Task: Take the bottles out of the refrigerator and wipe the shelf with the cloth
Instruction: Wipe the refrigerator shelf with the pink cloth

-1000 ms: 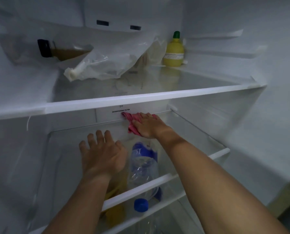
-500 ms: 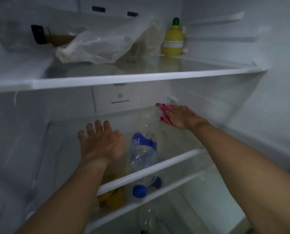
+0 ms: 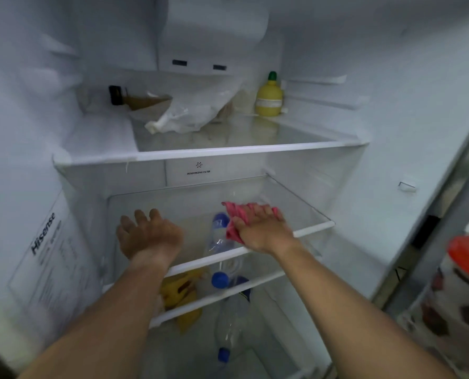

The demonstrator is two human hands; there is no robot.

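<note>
My right hand [image 3: 263,229] presses a pink cloth [image 3: 234,213] flat on the clear glass shelf [image 3: 314,227] in the middle of the refrigerator, near its front edge. My left hand [image 3: 148,236] rests palm down on the left part of the same shelf, fingers spread, holding nothing. Through the glass I see a clear plastic bottle with a blue cap [image 3: 220,258] lying on the shelf below. Another blue-capped bottle [image 3: 232,326] lies lower still.
The upper shelf [image 3: 227,153] holds a yellow lemon-shaped bottle with a green cap [image 3: 269,97], a crumpled plastic bag [image 3: 189,113] and a dark-capped bottle [image 3: 135,99] on its side. Yellow items [image 3: 182,291] lie under the glass. A red-lidded container [image 3: 465,285] stands in the door at right.
My right hand has slid the pink cloth from the back of the shelf toward the front edge. The left hand stays flat on the shelf. The view has tilted up.
</note>
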